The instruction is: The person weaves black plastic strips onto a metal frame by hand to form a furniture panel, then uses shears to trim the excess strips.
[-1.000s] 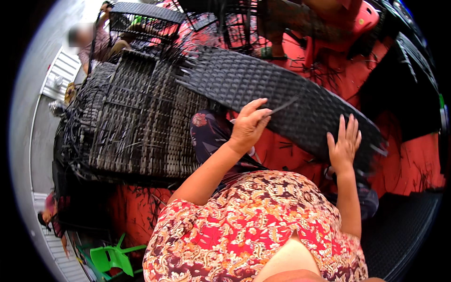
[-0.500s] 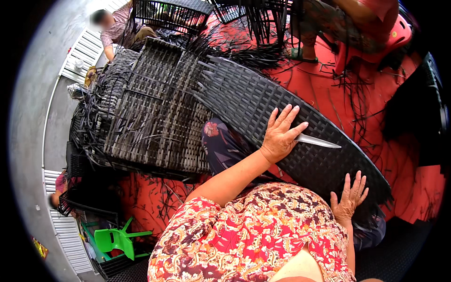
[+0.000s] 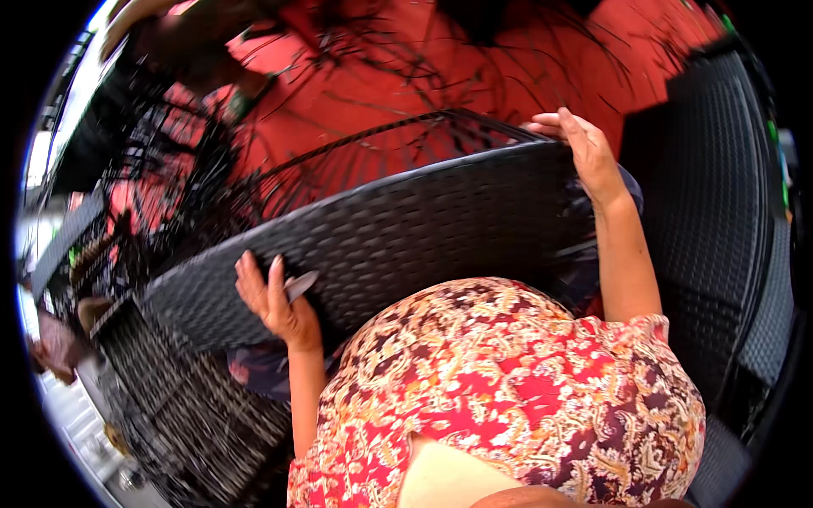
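Observation:
A long, curved black woven panel lies across my lap, tilted, with its far edge raised. On its left part rests my left hand, fingers partly spread. A pointed silver metal tool sticks out beside that thumb, held in the hand; its other end is hidden. My right hand is at the panel's upper right corner. Its fingers are stretched out and apart over the far edge, slightly blurred, and no object shows between them.
Dark loose strips litter the red floor ahead. To the left stands a greyish woven piece, with a person's sleeve beyond it. Large black woven pieces stand close on the right.
The view has swung right. The panel now lies crosswise over my lap with its far edge raised. My right hand has gone from its face to its far edge; my left hand is nearer its left end.

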Demonstrator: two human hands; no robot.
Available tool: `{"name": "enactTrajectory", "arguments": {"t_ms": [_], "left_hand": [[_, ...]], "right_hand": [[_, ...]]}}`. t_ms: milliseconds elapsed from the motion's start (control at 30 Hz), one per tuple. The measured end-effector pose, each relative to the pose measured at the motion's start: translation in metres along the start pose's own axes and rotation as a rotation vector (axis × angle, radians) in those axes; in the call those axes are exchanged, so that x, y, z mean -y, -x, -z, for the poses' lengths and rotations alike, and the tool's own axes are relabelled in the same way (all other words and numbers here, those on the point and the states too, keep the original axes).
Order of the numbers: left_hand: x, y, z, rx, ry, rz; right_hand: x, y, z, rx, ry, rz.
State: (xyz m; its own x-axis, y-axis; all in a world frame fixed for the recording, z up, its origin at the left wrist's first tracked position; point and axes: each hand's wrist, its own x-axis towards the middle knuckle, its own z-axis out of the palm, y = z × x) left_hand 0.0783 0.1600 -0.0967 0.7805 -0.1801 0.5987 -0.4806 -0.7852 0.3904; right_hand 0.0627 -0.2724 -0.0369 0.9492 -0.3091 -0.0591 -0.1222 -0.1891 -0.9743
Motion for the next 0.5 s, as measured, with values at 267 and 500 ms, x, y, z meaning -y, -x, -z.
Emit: {"name": "enactTrajectory", "arguments": {"t_ms": [267,500], "left_hand": [[0.001,-0.001,-0.012,0.068,0.008,-0.032],[0.01,0.011,-0.015,0.037,0.089,0.034]], "right_hand": [[-0.007,0.009,0.029,0.022,-0.239,-0.011],[-0.006,0.015,0.029,0.113,-0.2,-0.049]]}}
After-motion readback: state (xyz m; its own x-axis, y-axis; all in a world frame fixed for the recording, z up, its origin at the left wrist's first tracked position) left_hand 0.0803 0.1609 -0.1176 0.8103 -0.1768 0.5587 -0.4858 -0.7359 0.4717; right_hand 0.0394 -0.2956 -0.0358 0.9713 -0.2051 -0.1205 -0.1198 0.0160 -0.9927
